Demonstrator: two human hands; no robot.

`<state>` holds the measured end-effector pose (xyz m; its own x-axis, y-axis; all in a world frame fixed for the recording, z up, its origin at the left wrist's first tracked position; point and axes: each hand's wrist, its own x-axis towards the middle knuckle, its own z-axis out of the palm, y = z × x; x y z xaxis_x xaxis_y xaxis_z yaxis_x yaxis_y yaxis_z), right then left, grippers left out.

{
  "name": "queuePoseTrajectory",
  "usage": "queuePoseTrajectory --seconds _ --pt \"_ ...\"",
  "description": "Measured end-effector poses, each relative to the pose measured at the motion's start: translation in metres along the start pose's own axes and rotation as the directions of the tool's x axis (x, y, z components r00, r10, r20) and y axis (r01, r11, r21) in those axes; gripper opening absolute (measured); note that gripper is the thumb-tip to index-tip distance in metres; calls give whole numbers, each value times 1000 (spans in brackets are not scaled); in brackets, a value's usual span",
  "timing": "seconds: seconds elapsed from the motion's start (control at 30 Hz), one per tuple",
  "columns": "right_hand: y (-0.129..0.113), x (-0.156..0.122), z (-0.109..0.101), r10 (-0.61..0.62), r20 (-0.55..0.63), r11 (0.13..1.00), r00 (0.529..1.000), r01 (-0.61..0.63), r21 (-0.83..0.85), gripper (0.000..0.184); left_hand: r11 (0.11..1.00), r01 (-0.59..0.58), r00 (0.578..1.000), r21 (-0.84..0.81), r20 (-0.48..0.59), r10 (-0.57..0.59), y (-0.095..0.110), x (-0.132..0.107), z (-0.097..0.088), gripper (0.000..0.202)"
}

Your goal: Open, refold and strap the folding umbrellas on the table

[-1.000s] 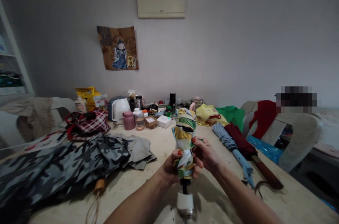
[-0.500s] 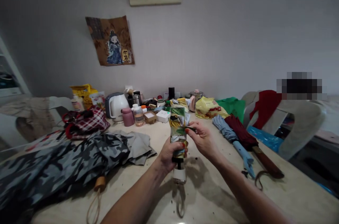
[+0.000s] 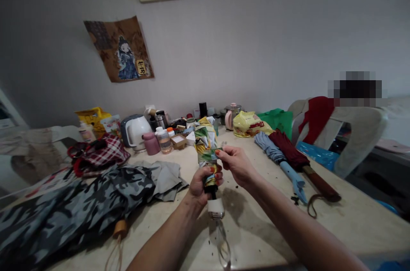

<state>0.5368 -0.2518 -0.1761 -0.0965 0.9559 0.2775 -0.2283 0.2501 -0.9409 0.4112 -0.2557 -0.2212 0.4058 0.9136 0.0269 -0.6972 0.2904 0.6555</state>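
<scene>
A folded umbrella [image 3: 205,138] with green, yellow and white patterned cloth is held over the middle of the table, its white handle [image 3: 215,208] toward me and a strap loop hanging below. My left hand [image 3: 203,180] is wrapped round the rolled cloth just above the handle. Higher up on the right side, my right hand [image 3: 231,161] pinches the end of a green closure strap [image 3: 209,155] that lies across the cloth. The fingers of my left hand hide part of the canopy.
On the left lies a camouflage umbrella [image 3: 83,202]. A blue umbrella [image 3: 288,173] and a dark red umbrella [image 3: 297,160] lie on the right. A white kettle [image 3: 141,131], bottles and a yellow bag [image 3: 251,125] stand along the back of the table [image 3: 262,220].
My right hand has drawn the strap across the front of the umbrella, where it now lies flatter. The left hand keeps its grip. The view has shifted slightly to the right.
</scene>
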Motion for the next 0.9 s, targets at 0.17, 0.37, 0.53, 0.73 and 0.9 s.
queuePoseTrajectory --seconds 0.17,0.37,0.53,0.73,0.9 --pt "15 -2 1 35 -58 999 998 -35 17 45 997 -41 999 65 -6 42 2 1 -1 37" --pt "28 2 -6 36 -37 999 999 -35 24 50 988 5 995 153 102 -21 5 -4 0 34" --pt "37 11 -16 17 125 984 992 -38 173 55 980 65 967 186 231 -108 7 -7 1 34" --pt "15 12 -26 42 16 975 999 -45 218 67 944 -77 996 320 61 60 -1 -2 3 35" --pt "8 -1 -9 -91 108 990 990 78 117 83 858 -178 982 482 30 187 -15 -3 11 29"
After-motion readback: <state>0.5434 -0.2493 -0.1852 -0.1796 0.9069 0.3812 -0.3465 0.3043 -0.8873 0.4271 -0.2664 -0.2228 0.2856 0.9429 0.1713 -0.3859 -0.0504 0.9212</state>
